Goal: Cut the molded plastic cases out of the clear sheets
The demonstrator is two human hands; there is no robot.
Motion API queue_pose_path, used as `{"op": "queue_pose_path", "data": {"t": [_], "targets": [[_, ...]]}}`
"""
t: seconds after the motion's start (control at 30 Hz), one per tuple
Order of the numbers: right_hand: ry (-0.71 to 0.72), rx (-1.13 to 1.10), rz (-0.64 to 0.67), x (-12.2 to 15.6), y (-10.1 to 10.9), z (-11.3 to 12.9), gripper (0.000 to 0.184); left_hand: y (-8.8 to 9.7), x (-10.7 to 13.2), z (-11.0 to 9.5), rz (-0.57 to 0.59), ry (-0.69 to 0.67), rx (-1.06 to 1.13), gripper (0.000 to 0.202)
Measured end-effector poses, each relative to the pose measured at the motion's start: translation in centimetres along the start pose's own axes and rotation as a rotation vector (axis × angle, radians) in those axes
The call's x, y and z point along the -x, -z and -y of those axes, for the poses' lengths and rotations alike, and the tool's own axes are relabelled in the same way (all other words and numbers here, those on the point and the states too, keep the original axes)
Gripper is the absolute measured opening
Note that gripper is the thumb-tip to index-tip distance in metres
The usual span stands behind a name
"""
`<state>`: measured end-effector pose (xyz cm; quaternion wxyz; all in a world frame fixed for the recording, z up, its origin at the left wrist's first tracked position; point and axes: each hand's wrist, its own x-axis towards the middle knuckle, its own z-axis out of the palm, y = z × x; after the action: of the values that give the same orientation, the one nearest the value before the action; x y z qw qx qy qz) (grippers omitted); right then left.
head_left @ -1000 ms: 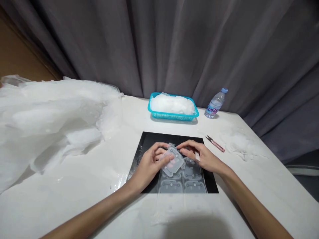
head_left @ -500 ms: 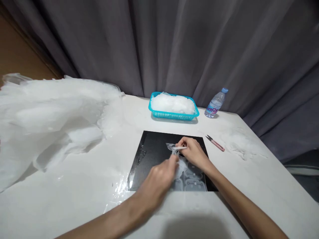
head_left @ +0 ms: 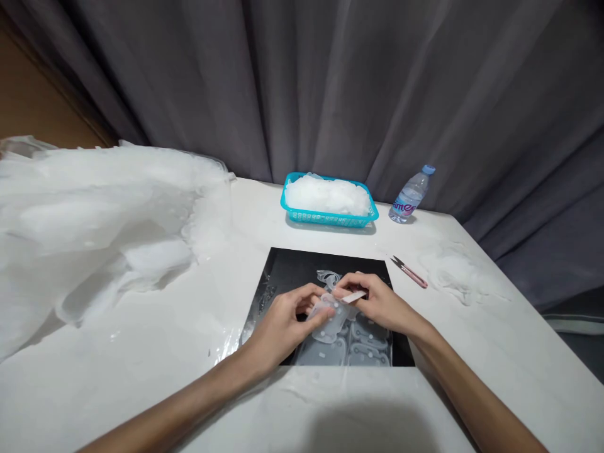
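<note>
Left hand (head_left: pixel 285 319) now pinching translucent piece (head_left: pixel 332 328) face-up (blurred, mostly hidden half-second ago) over black mat (head_left: pixel 297 269), basket's (head_left: pixel 325 218) six o'clock; right hand (head_left: pixel 381 304) gripping white strip (head_left: pixel 355 296), piece's one o'clock; edge becoming workable.

Cool light, seemingly from overhead, whitens the table (head_left: pixel 141 390) around the black mat (head_left: pixel 295 267), while the grey curtain (head_left: pixel 302 82) behind the mat stays dim. Glare sparkles at the mat's near left corner; a broad soft shadow lies in front of it. Left of the mat, the white heap (head_left: pixel 94 195) nearly washes out. Wide-angle stretch tilts the bottle (head_left: pixel 409 196) beyond the mat's far right corner; translucent pieces (head_left: pixel 323 350) on the mat look soft-edged.
</note>
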<state>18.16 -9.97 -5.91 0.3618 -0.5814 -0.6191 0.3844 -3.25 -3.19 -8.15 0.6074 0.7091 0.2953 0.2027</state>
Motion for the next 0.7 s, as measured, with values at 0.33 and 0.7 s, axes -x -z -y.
{"op": "queue_pose_path", "data": {"t": [0.33,0.7], "targets": [[0.002,-0.145,0.046,0.3,0.5,0.0,0.015,-0.3,0.0,-1.4,-0.09,-0.093,-0.219,0.017],[-0.032,0.328,-0.362,-1.8,-0.6,-2.0,0.015,-1.3,1.5,-0.8,0.109,-0.602,-0.599,0.025]]}}
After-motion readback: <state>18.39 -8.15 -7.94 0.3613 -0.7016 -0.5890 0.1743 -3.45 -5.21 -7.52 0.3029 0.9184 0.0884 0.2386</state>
